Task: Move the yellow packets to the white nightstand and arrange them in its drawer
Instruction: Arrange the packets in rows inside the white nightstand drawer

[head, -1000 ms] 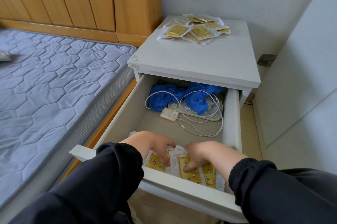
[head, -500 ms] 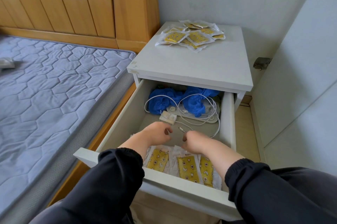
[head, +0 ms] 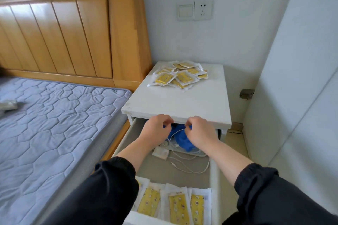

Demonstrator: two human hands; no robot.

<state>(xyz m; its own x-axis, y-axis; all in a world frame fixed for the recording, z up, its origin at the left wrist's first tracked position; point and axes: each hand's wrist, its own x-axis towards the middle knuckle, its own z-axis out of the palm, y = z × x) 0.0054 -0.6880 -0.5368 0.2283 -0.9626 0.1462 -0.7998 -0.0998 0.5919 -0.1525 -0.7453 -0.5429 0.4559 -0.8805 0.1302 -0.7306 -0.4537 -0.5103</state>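
**Yellow packets: some in the drawer, most on top**

Yellow packets (head: 179, 208) sit in a neat row at the near end of the open drawer (head: 213, 179), side by side with their long sides touching or slightly overlapping. The left end of the row is hidden under a black sleeve (head: 102, 193), so an exact count isn't possible. A much bigger loose pile (head: 180, 76) of the same packets lies jumbled at the back of the white nightstand (head: 182, 104) top, close to the wall.

Both hands are up at the front edge of that top, over the far end of the drawer. The left hand (head: 155, 131) has its fingers loosely curled with nothing visible in them. The right hand (head: 201, 132) is curled too, and a white cable (head: 192, 168) runs right past its fingertips, so can't tell whether it's pinching it or just passing over.

Under the hands there's a bunched blue cloth (head: 180, 138), with the cable looping out toward the middle of the drawer and a small white adapter (head: 160, 153) just beside it.

Off to the left are a grey quilted mattress (head: 54, 124) and a wooden headboard (head: 64, 38). A wall socket (head: 203, 10) sits above the nightstand.
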